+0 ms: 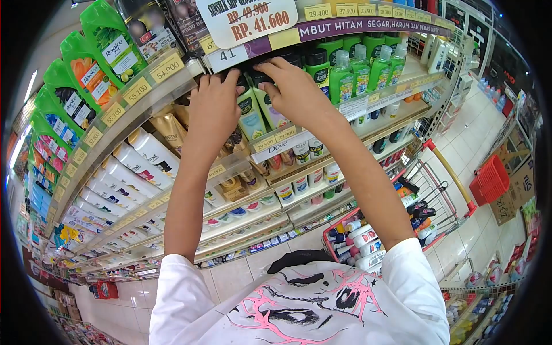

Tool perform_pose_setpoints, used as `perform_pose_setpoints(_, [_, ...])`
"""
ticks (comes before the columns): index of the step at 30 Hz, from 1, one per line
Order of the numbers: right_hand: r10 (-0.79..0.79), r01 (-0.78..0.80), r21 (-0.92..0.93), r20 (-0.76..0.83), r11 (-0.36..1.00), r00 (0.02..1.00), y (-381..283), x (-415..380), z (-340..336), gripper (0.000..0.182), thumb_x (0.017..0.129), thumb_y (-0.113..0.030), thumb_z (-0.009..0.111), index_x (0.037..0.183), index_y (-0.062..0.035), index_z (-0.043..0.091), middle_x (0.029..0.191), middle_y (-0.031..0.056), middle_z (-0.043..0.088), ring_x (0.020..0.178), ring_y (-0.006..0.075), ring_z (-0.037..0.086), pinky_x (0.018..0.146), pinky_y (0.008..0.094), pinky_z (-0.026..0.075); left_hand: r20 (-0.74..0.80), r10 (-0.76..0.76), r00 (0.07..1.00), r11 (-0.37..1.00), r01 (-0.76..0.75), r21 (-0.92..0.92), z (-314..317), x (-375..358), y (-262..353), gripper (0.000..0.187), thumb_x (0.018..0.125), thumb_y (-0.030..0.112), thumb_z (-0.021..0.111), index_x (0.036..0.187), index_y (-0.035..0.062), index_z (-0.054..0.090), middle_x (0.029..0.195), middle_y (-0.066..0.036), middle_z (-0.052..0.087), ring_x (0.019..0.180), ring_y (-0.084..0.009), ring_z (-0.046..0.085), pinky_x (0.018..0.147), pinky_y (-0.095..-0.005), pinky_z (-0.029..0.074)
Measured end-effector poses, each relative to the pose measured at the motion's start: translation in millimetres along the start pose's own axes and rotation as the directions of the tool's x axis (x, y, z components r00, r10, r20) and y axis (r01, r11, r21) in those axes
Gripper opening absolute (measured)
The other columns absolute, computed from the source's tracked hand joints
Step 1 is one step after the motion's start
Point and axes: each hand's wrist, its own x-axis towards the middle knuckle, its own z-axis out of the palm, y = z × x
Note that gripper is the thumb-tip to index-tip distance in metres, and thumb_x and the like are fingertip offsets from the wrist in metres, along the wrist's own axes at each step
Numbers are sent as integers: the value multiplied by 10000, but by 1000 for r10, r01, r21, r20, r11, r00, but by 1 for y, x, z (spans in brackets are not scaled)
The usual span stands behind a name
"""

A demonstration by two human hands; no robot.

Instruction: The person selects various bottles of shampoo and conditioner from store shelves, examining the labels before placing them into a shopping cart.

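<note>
Both arms reach forward into a shelf of shampoo bottles under the price rail. My left hand (217,103) is open, its fingers apart at the shelf front, with the thumb side beside a green-labelled shampoo bottle (250,115). My right hand (293,92) curls over the dark top of a shampoo bottle (271,109) with a purple label, thumb and fingers around its cap. That bottle stands on the shelf, leaning slightly. Dark-capped green bottles (318,69) stand right of the right hand, partly hidden. Gold bottles (170,131) lie left of the left wrist.
Small green bottles (360,69) stand farther right. Large green Rejoice bottles (118,40) line the upper left shelf. A hanging price sign (250,23) is just above the hands. A loaded shopping cart (448,172) stands at right, near red baskets (491,178).
</note>
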Motion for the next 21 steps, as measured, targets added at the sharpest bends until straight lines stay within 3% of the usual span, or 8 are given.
perform_pose_setpoints(9, [36, -37, -26, -17, 999, 999, 5, 10, 12, 287, 887, -79, 583, 1166, -16, 605, 1121, 167, 612, 1004, 392, 593, 859, 446, 492, 8, -17, 1000, 1000, 18, -7, 0, 1, -2, 307, 919, 170, 569, 1200, 48, 566, 977, -178, 623, 981, -353, 574, 806, -487, 471])
perform_pose_setpoints(14, [-43, 39, -52, -76, 998, 996, 7, 10, 14, 270, 875, -85, 584, 1129, 2, 619, 1067, 191, 618, 954, 396, 623, 821, 471, 513, -2, -11, 1000, 1000, 11, -29, -2, 2, -2, 289, 917, 177, 576, 1169, 34, 580, 935, -178, 632, 968, -357, 580, 790, -489, 477])
perform_pose_setpoints(21, [-14, 13, -25, -55, 1000, 998, 7, 8, 11, 295, 881, -77, 588, 1169, -17, 603, 1101, 171, 614, 984, 396, 593, 837, 443, 491, -14, -15, 1000, 1000, 15, 1, -2, 2, -1, 257, 918, 188, 580, 1112, 22, 602, 906, -177, 645, 914, -351, 606, 766, -475, 495])
